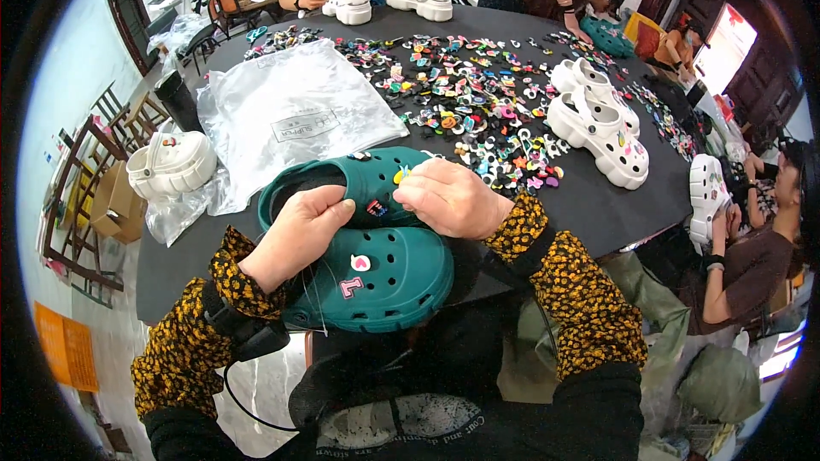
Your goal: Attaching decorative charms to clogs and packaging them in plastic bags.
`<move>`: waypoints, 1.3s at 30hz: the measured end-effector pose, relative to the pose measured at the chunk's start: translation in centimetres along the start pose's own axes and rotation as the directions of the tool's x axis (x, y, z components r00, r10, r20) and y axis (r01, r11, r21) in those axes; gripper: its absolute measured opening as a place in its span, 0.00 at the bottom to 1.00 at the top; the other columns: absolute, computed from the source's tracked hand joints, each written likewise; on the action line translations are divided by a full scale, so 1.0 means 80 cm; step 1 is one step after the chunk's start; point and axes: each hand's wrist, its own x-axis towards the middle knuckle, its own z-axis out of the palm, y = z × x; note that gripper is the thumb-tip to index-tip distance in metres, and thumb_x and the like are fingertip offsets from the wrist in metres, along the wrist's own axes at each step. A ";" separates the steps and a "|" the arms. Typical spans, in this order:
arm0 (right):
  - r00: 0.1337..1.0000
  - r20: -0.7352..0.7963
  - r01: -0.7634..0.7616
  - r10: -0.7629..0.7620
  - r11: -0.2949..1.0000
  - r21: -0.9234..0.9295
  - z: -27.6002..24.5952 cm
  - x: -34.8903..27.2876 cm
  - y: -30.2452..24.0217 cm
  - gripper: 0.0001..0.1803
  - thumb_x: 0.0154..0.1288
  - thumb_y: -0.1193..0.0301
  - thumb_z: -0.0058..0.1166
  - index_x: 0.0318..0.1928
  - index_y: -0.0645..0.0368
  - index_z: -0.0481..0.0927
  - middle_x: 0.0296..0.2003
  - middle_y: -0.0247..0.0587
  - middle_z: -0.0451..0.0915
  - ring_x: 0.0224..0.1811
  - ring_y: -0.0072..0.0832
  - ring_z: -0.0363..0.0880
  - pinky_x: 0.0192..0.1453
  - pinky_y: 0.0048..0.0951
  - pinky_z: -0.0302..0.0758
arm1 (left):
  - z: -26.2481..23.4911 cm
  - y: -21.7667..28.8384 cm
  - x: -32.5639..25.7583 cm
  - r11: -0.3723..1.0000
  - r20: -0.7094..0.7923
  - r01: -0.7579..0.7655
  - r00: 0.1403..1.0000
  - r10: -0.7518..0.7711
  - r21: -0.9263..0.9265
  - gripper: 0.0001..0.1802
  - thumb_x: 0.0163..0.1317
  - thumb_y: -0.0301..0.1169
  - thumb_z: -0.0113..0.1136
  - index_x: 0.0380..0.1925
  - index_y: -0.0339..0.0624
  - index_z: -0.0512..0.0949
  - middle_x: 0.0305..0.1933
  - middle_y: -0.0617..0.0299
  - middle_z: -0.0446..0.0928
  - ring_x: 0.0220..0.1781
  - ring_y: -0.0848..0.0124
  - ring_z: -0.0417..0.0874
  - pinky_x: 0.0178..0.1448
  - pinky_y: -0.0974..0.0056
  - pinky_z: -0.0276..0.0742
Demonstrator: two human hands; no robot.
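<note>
Two teal clogs lie at the near edge of the round black table (615, 205). My left hand (295, 235) grips the side of the upper teal clog (342, 175). My right hand (448, 198) rests on its toe, fingertips pressing by a yellow charm (400, 175) and a small dark charm (377, 207). The lower teal clog (384, 277) carries a pink heart charm (360, 262) and a pink letter charm (350, 288). Both forearms wear black sleeves with yellow flowers.
Several loose coloured charms (478, 102) cover the table's middle. A pile of clear plastic bags (290, 107) lies to the left, with a white clog (171, 162) beside it. A pair of white platform clogs (598, 124) stands to the right. Other people sit around the far and right sides.
</note>
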 end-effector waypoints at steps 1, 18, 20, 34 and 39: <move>1.000 -0.001 -0.006 0.006 1.000 -0.015 0.002 0.002 0.000 0.11 0.55 0.74 0.55 0.39 0.59 0.73 0.36 0.40 0.78 0.40 0.36 0.77 0.44 0.34 0.75 | 0.000 -0.002 0.000 1.000 -0.002 0.001 1.000 -0.001 -0.015 0.11 0.66 0.31 0.52 0.31 0.32 0.73 0.27 0.75 0.68 0.32 0.84 0.64 0.35 0.73 0.65; 0.995 0.043 0.098 -0.093 0.988 -0.123 0.021 0.022 0.004 0.07 0.53 0.69 0.50 0.32 0.55 0.70 0.20 0.29 0.65 0.23 0.27 0.67 0.28 0.29 0.65 | 0.005 -0.004 0.001 0.991 -0.032 -0.121 0.992 0.123 0.048 0.11 0.63 0.30 0.53 0.26 0.31 0.70 0.18 0.58 0.63 0.24 0.76 0.63 0.30 0.65 0.65; 0.995 0.029 0.094 -0.091 0.988 -0.126 0.023 0.022 0.004 0.07 0.53 0.69 0.50 0.33 0.55 0.70 0.20 0.30 0.65 0.23 0.27 0.67 0.27 0.29 0.65 | 0.005 -0.003 0.000 0.993 -0.040 -0.107 0.993 0.109 0.046 0.12 0.63 0.30 0.53 0.26 0.31 0.70 0.18 0.58 0.63 0.24 0.77 0.63 0.30 0.65 0.65; 0.999 0.003 0.049 -0.049 0.996 -0.076 0.023 0.021 0.003 0.07 0.51 0.72 0.54 0.29 0.54 0.69 0.19 0.30 0.64 0.22 0.28 0.67 0.26 0.30 0.65 | 0.007 -0.009 0.002 0.996 -0.038 -0.090 0.995 0.091 0.015 0.12 0.63 0.29 0.53 0.25 0.32 0.68 0.17 0.62 0.61 0.25 0.79 0.61 0.28 0.66 0.63; 1.000 0.009 0.014 -0.014 1.000 0.012 0.020 0.030 0.000 0.07 0.52 0.73 0.56 0.29 0.54 0.69 0.19 0.31 0.66 0.22 0.29 0.69 0.27 0.30 0.68 | 0.004 -0.015 0.002 0.994 -0.038 -0.111 0.993 0.112 0.019 0.12 0.62 0.29 0.54 0.24 0.32 0.67 0.17 0.59 0.60 0.24 0.77 0.60 0.28 0.65 0.63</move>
